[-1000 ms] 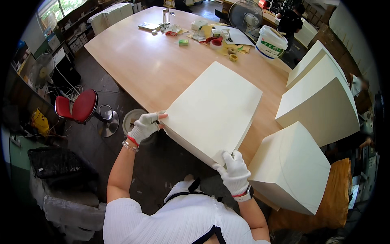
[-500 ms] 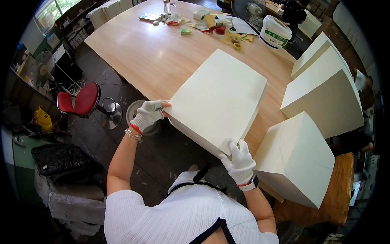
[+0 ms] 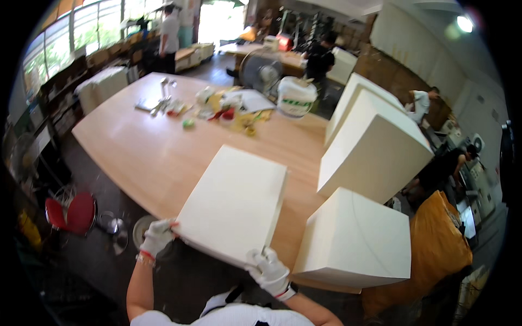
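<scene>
In front of me a thick white slab, which looks like a stack of large paper sheets, lies on the near edge of the wooden table. My left hand, in a white glove with bare fingertips showing, is closed on its left near corner. At the right near corner my right hand, also in a white glove, has its fingers bent and pinched at the edge. The undersides of the slab and the fingers beneath it are hidden. To the right of it stands a taller white stack.
More tall white stacks stand on the table's right side. At the back are a white bucket, yellow tape and a green box. A red chair is at left, an orange-brown sack at right. Several other people are farther off.
My view has tilted up, bringing the far room into sight. The slab and both hands appear lower and farther left in the picture. Both hands keep their hold at the same corners.
</scene>
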A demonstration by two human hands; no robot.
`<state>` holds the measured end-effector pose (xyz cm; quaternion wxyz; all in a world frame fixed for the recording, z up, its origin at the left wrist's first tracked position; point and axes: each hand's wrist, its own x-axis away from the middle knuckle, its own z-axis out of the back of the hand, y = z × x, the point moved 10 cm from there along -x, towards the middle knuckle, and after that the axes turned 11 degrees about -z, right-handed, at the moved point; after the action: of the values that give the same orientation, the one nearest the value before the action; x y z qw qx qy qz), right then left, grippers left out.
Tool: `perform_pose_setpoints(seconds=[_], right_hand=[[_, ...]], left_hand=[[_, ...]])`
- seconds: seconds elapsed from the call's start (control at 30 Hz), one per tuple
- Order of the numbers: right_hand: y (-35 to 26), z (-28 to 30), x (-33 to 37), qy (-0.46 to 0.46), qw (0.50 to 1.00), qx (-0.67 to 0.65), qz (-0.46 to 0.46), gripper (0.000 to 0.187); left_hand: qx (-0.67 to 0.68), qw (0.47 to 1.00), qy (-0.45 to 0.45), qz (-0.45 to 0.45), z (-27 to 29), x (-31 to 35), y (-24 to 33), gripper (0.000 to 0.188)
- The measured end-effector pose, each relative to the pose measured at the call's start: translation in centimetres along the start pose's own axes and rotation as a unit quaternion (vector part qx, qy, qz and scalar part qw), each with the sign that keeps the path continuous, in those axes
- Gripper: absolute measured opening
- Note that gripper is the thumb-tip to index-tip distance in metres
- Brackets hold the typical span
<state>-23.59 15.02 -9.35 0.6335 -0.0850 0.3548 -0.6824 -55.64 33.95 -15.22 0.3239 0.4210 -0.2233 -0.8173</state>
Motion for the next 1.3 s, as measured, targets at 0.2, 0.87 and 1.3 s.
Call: perform_pose_setpoints(seconds=[0.2,0.87,1.3], right_hand=[[0.4,-2.1,1.2,0.047,0.996,-0.071,0.039,0.056],[2.3,0.3,6.0,-0.086,0.983,-0.161,0.018,0.049],[12.0,38.4,16.8,0.446,0.89,0.095,0.019,0.011]], left_hand=[[0.088,0.978,0.069,0.174,2.1,0.9,-1.0,0.046],[-0.19,0.972,-0.01,0.139,2.9,-1.7,-3.0,0.048],[-0.071,0.986,-0.105,-0.106,-14.1,-10.4,21.4,0.064]])
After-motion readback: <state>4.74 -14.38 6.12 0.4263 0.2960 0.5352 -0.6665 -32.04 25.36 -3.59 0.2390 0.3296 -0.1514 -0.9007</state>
